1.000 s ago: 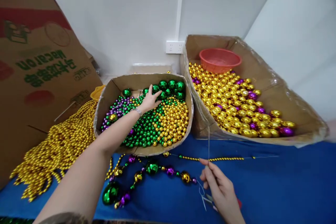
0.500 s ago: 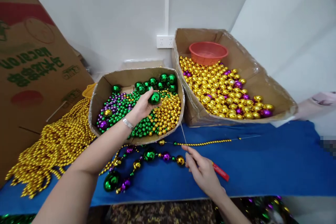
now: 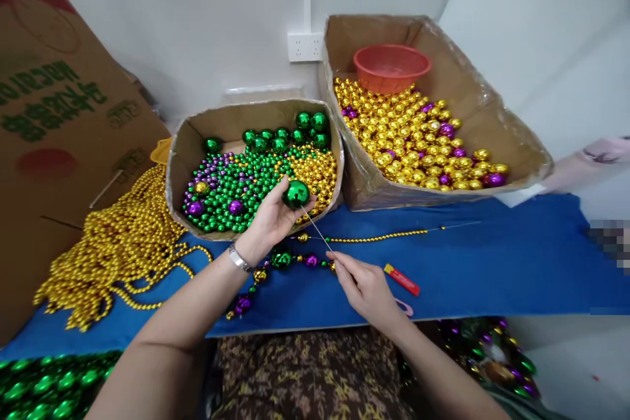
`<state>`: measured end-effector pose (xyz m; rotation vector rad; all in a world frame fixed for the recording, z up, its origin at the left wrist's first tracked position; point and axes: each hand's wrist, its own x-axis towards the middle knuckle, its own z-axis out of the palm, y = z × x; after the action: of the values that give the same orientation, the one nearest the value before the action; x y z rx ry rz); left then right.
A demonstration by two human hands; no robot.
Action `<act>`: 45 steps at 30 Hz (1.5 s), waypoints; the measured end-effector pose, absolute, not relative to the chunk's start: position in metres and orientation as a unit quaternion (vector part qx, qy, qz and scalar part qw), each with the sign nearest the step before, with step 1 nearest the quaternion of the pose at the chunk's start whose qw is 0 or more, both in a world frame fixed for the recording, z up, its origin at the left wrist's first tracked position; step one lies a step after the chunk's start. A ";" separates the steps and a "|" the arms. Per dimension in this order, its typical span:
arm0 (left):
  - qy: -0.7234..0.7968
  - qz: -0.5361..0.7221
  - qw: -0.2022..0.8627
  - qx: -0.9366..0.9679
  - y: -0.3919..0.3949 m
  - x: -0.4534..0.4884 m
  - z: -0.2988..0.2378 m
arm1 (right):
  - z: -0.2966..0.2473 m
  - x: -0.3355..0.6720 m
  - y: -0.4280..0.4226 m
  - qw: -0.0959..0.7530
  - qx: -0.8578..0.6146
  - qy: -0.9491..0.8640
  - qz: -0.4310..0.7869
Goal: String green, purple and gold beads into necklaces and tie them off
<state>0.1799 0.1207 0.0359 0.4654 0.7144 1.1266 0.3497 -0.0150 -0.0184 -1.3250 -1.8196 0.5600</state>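
My left hand (image 3: 276, 213) is closed around a large shiny green bead (image 3: 296, 193), held over the front edge of the smaller carton (image 3: 172, 200). In my right hand (image 3: 361, 285), fingertips pinch a thin, straight, needle-like wire (image 3: 317, 230). Its far end meets the underside of the green bead; whether it has gone into a hole cannot be seen. Beneath and between my hands lies a strand of mixed purple, gold and green beads (image 3: 281, 258), partly hidden by my left forearm. A line of small gold beads (image 3: 384, 236) on a thread stretches to the right.
Small green, purple and gold beads (image 3: 266, 177) fill the smaller carton. A larger carton (image 3: 364, 193) holds gold balls and a red basin (image 3: 391, 69). Gold bead strings (image 3: 123, 236) lie left. A red-and-yellow cutter (image 3: 402, 280) and a pink loop handle (image 3: 404, 306) rest on the blue cloth (image 3: 492, 275).
My left hand has drawn the green bead back from over the carton's middle toward my right hand. The wire now tilts left and touches the bead. The view has tipped downward.
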 end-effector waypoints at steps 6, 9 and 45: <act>0.323 0.520 0.761 0.215 0.115 0.179 0.036 | -0.022 0.350 -0.020 0.397 -0.522 -0.724 0.213; 0.319 0.529 0.746 0.250 0.107 0.180 0.035 | -0.020 0.349 -0.021 0.385 -0.526 -0.730 0.207; 0.341 0.533 0.674 0.381 0.040 0.178 -0.002 | -0.037 0.348 -0.027 0.355 -0.530 -0.748 0.185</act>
<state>0.1782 0.0396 -0.0017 0.8572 0.7666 1.2004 0.3476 -0.0274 -0.0368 -1.3684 -1.9327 0.4781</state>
